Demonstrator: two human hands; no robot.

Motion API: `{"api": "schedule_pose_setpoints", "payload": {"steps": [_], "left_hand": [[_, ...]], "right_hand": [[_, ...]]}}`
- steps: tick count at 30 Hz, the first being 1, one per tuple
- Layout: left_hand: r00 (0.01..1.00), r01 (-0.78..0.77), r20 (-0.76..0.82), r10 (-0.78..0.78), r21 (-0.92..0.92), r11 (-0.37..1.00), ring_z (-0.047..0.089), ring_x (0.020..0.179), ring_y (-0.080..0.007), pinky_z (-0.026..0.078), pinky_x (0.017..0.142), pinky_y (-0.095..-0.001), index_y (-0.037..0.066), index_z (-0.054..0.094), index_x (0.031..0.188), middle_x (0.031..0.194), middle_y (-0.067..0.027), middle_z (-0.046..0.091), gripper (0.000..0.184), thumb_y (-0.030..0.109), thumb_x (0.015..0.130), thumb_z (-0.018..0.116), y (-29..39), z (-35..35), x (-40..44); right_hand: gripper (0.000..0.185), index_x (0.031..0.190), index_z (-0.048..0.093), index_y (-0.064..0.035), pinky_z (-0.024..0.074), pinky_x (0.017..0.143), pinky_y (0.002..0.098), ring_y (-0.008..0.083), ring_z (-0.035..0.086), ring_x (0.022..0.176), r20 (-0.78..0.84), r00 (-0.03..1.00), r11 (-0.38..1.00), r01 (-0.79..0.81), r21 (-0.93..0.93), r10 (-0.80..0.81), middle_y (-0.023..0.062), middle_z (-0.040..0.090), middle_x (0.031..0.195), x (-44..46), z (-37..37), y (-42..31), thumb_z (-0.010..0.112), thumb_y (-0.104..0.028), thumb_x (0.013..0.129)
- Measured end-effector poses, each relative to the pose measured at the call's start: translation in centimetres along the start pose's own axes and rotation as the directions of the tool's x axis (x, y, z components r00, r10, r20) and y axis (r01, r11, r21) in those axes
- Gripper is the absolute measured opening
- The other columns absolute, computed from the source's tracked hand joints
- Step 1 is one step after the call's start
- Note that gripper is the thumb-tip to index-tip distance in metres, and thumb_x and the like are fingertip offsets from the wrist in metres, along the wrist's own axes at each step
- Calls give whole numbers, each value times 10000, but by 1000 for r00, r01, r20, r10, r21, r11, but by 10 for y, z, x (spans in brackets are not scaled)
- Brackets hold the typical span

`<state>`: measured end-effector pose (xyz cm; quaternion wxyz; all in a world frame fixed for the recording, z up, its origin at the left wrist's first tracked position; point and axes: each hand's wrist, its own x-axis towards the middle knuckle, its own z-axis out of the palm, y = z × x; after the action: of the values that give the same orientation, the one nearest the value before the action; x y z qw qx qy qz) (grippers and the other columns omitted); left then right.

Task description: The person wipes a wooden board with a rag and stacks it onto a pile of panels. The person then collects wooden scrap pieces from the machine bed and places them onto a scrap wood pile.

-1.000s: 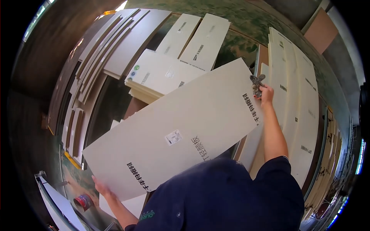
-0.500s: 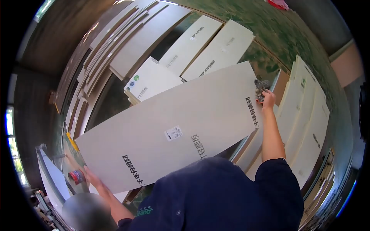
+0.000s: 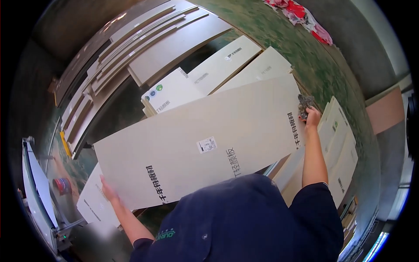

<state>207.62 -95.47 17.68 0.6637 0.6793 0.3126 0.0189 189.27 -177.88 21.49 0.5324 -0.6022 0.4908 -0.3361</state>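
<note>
A large off-white board [image 3: 244,118], printed with black characters and bearing a white label [image 3: 207,145], spans the space in front of my body at a slant. My left hand [image 3: 110,192] grips its lower left edge; motion blurs it a little. At the right end my right hand [image 3: 312,117] is closed around a crumpled grey rag [image 3: 305,105] and presses against the board's edge. Fingers under the board are hidden.
Several similar boards lie behind [image 3: 222,61] and to the right [image 3: 334,144]. Stacked panels [image 3: 170,43] fill the upper left. Another white board [image 3: 94,196] and a red can [image 3: 62,186] are on the left. Red-and-white cloth [image 3: 301,15] lies on the green floor.
The view has turned, so the surroundings shift in the picture. Both hands still hold the board, which sits slightly further right. A white board beneath my left hand shows more fully.
</note>
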Motion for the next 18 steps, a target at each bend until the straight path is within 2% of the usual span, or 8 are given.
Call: {"api": "schedule_pose_setpoints", "payload": {"steps": [3,6,10,13,15,18], "left_hand": [[998,17,-61,-17,2,1000,600,1074,-248,457,936,-331,-58,575,1237,1202,-136,623,636,505,975,436,2,10,-16],[988,17,-152,-10,41,999,592,1087,-244,449,942,-327,-63,582,1225,1204,-134,623,625,493,978,441,-11,16,-26],[976,-39,-211,62,109,993,595,1079,-239,448,940,-326,-75,576,1226,1200,-137,625,636,495,976,445,-22,30,-49],[959,62,-283,-16,154,986,600,1066,-232,446,937,-324,-76,579,1227,1186,-135,633,631,489,978,448,3,78,-94],[928,53,-371,25,200,978,603,1056,-227,444,935,-319,-82,583,1218,1173,-132,639,638,492,978,445,9,115,-121],[891,87,-450,63,305,948,607,1046,-223,443,932,-314,-90,591,1203,1163,-130,646,643,494,978,442,19,114,-133]], "right_hand": [[219,1010,628,41,525,464,320,190,616,639,89,996,1000,-25,5,24,95,641,872,13,20,-14,523,-65,849],[219,1012,628,41,528,465,328,189,613,644,82,994,997,-67,27,65,94,637,871,27,49,-28,522,-56,847],[212,1014,627,39,526,459,322,189,606,636,214,969,992,-120,-28,123,89,632,858,88,74,-5,521,-49,853],[203,1014,624,47,518,444,317,193,597,600,274,944,983,-175,-54,183,85,624,833,150,107,19,524,-46,864],[184,981,624,51,504,419,326,204,579,549,277,931,972,-228,-61,236,104,620,812,201,132,28,522,-43,859],[183,984,618,57,491,390,323,221,574,536,251,911,943,-301,-140,328,118,617,821,217,147,21,522,-42,864]]}}
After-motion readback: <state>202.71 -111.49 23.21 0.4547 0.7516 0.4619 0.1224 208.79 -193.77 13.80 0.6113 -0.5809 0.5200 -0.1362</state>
